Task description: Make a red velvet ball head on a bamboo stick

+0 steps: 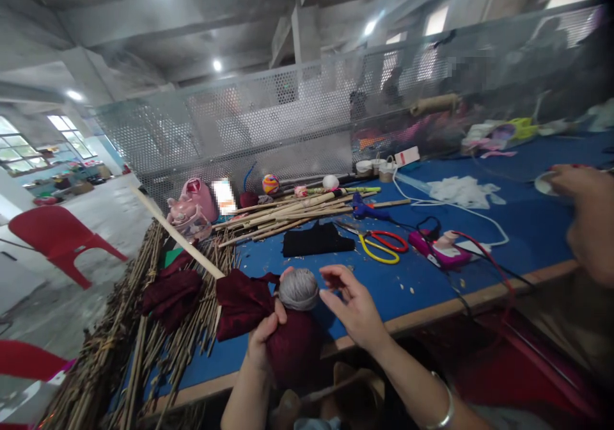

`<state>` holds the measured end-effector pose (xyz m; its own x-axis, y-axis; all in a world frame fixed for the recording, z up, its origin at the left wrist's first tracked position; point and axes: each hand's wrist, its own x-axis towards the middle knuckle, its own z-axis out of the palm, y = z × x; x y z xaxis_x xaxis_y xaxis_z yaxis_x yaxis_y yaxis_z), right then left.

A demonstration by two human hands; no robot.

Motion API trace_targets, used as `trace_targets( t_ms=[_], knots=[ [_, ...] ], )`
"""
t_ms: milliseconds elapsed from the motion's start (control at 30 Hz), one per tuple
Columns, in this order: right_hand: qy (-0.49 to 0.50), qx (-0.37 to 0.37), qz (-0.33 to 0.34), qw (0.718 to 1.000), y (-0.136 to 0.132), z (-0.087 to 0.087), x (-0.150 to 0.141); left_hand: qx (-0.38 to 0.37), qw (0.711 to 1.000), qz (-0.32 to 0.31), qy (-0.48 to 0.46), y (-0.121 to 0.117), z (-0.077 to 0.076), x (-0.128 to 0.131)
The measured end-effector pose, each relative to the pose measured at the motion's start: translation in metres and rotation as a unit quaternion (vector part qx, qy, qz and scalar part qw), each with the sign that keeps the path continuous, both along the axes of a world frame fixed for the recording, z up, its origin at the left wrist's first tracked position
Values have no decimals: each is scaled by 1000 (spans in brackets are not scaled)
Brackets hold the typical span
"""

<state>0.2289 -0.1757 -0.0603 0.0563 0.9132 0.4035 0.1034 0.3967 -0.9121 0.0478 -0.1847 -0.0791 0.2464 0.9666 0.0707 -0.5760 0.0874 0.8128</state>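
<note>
My left hand (263, 337) is closed around a ball of grey yarn (298, 289), its thumb in front and a fingertip showing behind. Dark red cloth (244, 303) spreads out on the left of the ball, touching that hand. Below the ball is a rounded dark red form (295, 347); whether it is joined to the ball I cannot tell. Just right of the yarn, my right hand (352, 305) is open, its fingers apart and curved, holding nothing. Scissors (381, 247) with red and yellow handles lie beyond it, beside a folded black cloth (317, 240).
Twigs (192, 308) and another dark red cloth (173, 292) cover the left side. Pale sticks (283, 212) lie at the back. A blue glue gun (367, 207) and a magenta device (439, 249) with cables are on the right. Another person's hand (582, 190) reaches in there.
</note>
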Motion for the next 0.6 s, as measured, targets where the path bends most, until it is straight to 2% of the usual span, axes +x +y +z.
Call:
trace_targets(
  t_ms=[100, 167, 267, 433, 600],
  knots=[
    [-50, -38, -67, 996, 2, -8, 6, -78, 988, -25, -134, 2, -3, -5],
    [-51, -39, -80, 995, 4, -11, 9, -103, 981, -31, -164, 1, -3, -8],
    [-78, 31, -69, 994, 2, -5, 11, -103, 980, -40, -166, 0, -2, -8],
    [-159, 125, -10, 979, -3, 11, 5, -85, 982, -32, -163, -2, 0, -4],
    [-178, 202, -44, 962, 2, 5, 1, -80, 980, -39, -177, -2, 1, -3]
  ],
)
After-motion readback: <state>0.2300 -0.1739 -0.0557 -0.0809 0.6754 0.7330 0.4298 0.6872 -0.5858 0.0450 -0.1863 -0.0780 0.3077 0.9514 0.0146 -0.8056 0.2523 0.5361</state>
